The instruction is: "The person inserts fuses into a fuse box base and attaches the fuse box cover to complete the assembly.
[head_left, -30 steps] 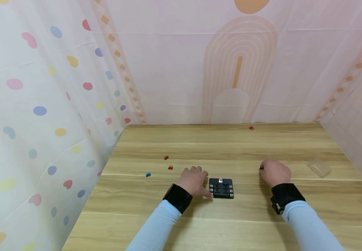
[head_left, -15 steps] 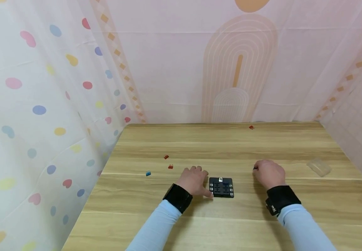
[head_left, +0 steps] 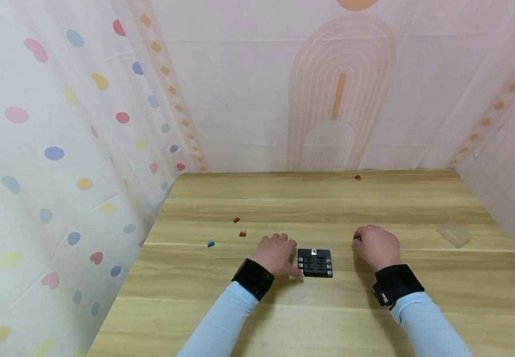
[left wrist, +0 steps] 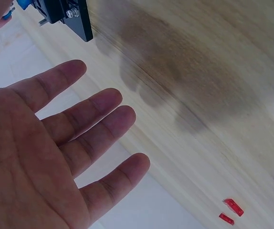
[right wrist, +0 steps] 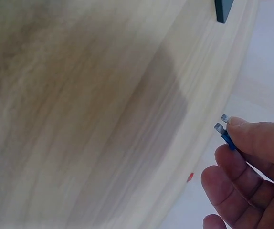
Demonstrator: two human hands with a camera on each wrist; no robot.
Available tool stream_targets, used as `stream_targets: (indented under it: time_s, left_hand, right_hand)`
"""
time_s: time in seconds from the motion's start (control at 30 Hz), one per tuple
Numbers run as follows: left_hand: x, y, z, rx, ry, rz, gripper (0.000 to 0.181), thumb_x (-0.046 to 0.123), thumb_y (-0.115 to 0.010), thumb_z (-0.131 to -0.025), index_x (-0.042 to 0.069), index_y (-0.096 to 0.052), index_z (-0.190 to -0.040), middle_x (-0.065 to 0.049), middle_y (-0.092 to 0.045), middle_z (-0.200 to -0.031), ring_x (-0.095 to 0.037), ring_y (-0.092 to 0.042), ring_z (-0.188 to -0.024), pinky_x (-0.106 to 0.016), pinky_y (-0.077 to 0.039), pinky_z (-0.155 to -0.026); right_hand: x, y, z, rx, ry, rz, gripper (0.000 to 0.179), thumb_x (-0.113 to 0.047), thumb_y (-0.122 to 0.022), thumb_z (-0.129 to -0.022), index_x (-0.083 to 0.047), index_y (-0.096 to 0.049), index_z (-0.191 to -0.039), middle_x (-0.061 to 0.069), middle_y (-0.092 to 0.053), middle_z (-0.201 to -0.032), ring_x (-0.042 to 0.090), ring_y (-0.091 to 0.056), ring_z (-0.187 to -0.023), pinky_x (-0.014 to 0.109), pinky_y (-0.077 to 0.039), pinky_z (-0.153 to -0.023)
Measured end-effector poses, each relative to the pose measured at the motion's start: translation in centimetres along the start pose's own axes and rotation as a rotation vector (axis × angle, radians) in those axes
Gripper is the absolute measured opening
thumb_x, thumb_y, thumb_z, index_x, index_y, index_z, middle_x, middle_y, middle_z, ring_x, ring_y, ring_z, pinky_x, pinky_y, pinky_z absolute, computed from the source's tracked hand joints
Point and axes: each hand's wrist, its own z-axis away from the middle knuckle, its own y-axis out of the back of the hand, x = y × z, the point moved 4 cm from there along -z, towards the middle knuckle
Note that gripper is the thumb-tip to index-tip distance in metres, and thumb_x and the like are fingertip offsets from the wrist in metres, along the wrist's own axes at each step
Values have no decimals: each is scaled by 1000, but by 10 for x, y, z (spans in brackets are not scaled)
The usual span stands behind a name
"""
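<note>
A black fuse block [head_left: 315, 270] with screw terminals along its sides lies on the wooden table. My left hand [head_left: 274, 255] is at its left side, fingers spread and straight, thumb tip at the block's lower left corner. In the left wrist view that hand [left wrist: 46, 148] shows an open palm, with a corner of the block [left wrist: 82, 24] above it. To the right of the block, my right hand [head_left: 377, 245] pinches a blue blade fuse [right wrist: 228, 140] between thumb and index finger. The fuse's two metal prongs stick out past the fingertips.
Left of the block lie a blue fuse [head_left: 210, 243] and two red fuses [head_left: 242, 233]. Another red fuse [head_left: 358, 177] is near the table's back edge. A clear plastic cover [head_left: 454, 234] sits at the right. Patterned curtains [head_left: 239, 99] hang behind the table.
My right hand has moved left, closer to the fuse block, with the blue fuse in its pinch. The left hand has stayed beside the block. The head view has tilted slightly.
</note>
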Motion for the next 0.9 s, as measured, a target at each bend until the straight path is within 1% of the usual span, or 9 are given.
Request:
stream_targets:
  time_s: [0.17,0.33,0.5,0.63,0.77,0.9]
  left_hand:
    - [0,1,1,-5,-5,11,84,69,-78,-68,16,-62,-131,-5,-63,-122,-25,-57,-114,-45,-48,-93]
    - [1,-1,0,-20,-8,24,84,68,-78,-69,16,-61,-132,-6,-62,-124,-25,-57,-115,-46,-47,-94]
    - [5,-2,-1,-26,-18,16,85,69,-77,-70,16,-61,-134,-6,-62,-125,-25,-58,-115,-46,-47,-95]
    - [9,-2,-2,-15,-31,2,84,69,-77,-69,16,-62,-133,-5,-64,-122,-24,-59,-110,-43,-49,-92]
    - [13,-2,-3,-2,-44,-9,81,68,-78,-69,17,-64,-129,-3,-65,-117,-21,-60,-105,-41,-50,-89]
    - [16,-1,-4,-15,-55,-14,80,68,-78,-69,17,-64,-128,-2,-65,-114,-20,-60,-102,-40,-49,-88]
  right_hand:
    - [-5,2,1,12,19,0,7,-9,-72,-87,-5,-77,-90,10,-71,-84,22,-62,-70,40,-49,-61]
    - [-12,3,3,9,44,-2,6,-10,-74,-87,-6,-78,-89,9,-72,-85,21,-63,-71,39,-49,-61]
    - [-19,3,6,0,75,-14,5,-11,-74,-87,-8,-78,-88,8,-72,-86,22,-65,-75,41,-51,-65]
    - [-26,2,8,-5,114,-23,5,-11,-75,-86,-8,-78,-89,8,-72,-88,25,-67,-80,43,-53,-69]
    - [-32,0,10,-12,152,-25,4,-10,-75,-86,-9,-78,-89,6,-72,-87,24,-67,-80,43,-53,-69]
    - [-39,0,12,-28,177,-26,4,-11,-75,-86,-10,-78,-88,5,-71,-86,22,-66,-79,42,-53,-69]
